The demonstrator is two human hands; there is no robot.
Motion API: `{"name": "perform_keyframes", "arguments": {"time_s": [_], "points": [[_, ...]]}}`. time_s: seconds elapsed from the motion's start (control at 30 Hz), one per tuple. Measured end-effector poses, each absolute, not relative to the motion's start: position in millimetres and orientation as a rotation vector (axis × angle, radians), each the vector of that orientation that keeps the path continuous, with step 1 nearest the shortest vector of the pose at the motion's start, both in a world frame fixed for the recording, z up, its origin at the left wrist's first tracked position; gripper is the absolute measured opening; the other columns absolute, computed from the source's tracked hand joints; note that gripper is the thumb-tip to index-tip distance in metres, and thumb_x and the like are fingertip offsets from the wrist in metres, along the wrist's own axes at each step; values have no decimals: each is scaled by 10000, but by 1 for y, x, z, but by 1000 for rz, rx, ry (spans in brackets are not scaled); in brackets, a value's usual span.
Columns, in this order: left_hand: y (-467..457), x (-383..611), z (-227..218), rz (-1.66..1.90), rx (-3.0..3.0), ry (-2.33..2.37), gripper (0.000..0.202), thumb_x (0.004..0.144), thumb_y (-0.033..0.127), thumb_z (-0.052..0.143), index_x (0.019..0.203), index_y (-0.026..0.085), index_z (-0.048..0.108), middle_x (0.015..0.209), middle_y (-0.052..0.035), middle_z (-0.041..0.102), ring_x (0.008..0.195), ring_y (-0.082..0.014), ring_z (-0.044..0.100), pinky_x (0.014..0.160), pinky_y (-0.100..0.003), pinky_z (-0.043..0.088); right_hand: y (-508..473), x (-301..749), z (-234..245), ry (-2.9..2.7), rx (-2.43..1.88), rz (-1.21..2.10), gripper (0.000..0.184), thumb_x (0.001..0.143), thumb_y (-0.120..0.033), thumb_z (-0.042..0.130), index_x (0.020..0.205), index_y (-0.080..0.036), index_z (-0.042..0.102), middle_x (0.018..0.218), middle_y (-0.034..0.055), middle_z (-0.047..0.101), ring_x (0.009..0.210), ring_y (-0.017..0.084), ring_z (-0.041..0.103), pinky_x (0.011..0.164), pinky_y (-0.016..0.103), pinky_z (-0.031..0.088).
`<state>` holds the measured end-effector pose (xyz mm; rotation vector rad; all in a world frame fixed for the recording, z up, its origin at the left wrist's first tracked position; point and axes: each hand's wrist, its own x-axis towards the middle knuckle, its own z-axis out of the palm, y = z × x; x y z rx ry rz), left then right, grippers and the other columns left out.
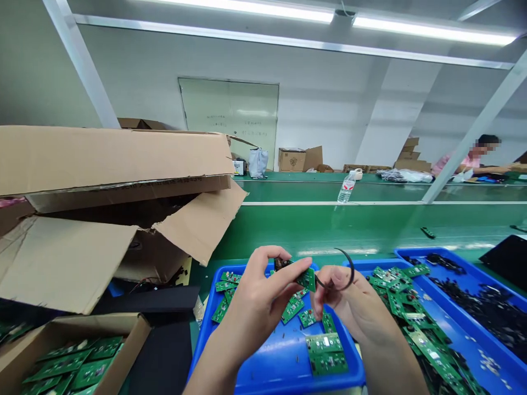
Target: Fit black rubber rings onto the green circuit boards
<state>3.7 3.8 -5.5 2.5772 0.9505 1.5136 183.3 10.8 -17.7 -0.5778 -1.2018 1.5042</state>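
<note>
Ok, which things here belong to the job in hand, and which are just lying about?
Apparently in use: left hand; right hand; held green circuit board; curved black wire; blue tray beneath.

Likely lying about: water bottle; pale bag; far cardboard box.

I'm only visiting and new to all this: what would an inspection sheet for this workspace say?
Surface: green bench, with a clear bottle farther back.
Job's things: a raised circuit board; more boards in the blue tray below.
Clutter: large open carton at left; small box of boards in front of it.
Hands: left hand holds the raised board; right hand seems to pinch a thin black strand.
Cables: that strand, possibly a wire.
Surroundings: pale wall, ceiling lights, another person at right.
</note>
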Motion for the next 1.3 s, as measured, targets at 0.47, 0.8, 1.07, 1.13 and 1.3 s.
{"name": "perform_keyframes", "arguments": {"time_s": [0.47, 0.8, 1.07, 1.13, 1.3], "points": [[9, 1, -6, 1602, 2686, 984, 280, 934, 122, 545, 1196, 209, 594, 1011, -57, 565, 896, -166, 586, 737, -313, 559, 7, 185, -14, -1273, -535, 1705, 322, 798, -428, 738, 653, -151, 657, 500, -4, 610, 443, 91, 553, 480, 197, 484], [12, 2, -7, 1608, 2576, 944, 261, 928, 217, 591, 1188, 242, 612, 919, -30, 580, 812, -136, 613, 672, -254, 576, 10, 184, -14, -1270, -534, 1724, 336, 774, -440, 743, 628, -160, 629, 470, -13, 586, 422, 94, 539, 449, 193, 459], [13, 8, -11, 1784, 2672, 1048, 265, 922, 127, 579, 1169, 216, 617, 963, -56, 588, 845, -150, 606, 687, -277, 576, 12, 191, -13, -1355, -725, 1594, 354, 775, -479, 708, 637, -164, 624, 422, -50, 481, 397, 93, 486, 452, 210, 405], [14, 7, -10, 1764, 2665, 1033, 273, 924, 131, 576, 1176, 229, 616, 956, -50, 592, 836, -147, 607, 687, -277, 576, 14, 190, -13, -1366, -710, 1618, 355, 766, -479, 707, 627, -166, 615, 416, -60, 451, 387, 90, 472, 441, 208, 389], [14, 3, -11, 1594, 2622, 885, 310, 935, 156, 563, 1234, 235, 591, 939, -43, 579, 821, -139, 599, 660, -254, 571, 15, 184, -12, -1348, -605, 1702, 348, 727, -464, 708, 577, -180, 574, 400, -69, 421, 362, 94, 450, 408, 207, 352]]}}
